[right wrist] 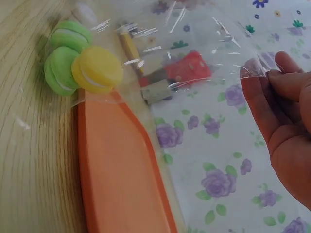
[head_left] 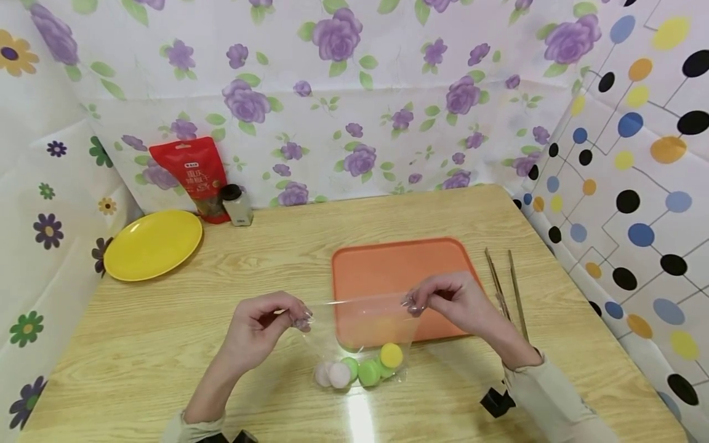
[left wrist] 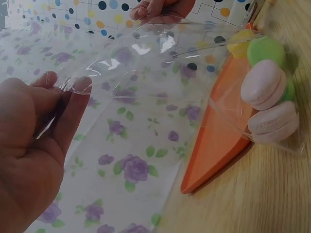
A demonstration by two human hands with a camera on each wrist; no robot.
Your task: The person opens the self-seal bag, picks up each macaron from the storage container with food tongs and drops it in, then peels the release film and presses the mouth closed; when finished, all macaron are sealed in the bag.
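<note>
A clear plastic bag [head_left: 354, 323] is stretched between my two hands above the table. My left hand [head_left: 256, 332] pinches its left top corner, and my right hand [head_left: 456, 301] pinches the right one. Several macarons lie at the bottom of the bag: a yellow macaron [head_left: 391, 355], green macarons [head_left: 369, 373] and pale pink macarons [head_left: 340, 375]. In the left wrist view the pink macarons [left wrist: 264, 85] are nearest; the right wrist view shows the yellow macaron [right wrist: 98, 69] in front of green ones. Behind the bag lies an orange tray [head_left: 404, 261], partly seen through the plastic.
A yellow plate [head_left: 154, 246] sits at the back left. Beside it stand a red pouch [head_left: 194, 175] and a black-capped shaker jar [head_left: 237, 205]. Metal tongs [head_left: 515, 289] lie right of the tray, near my right forearm. Patterned cloth walls [head_left: 354, 104] enclose the table.
</note>
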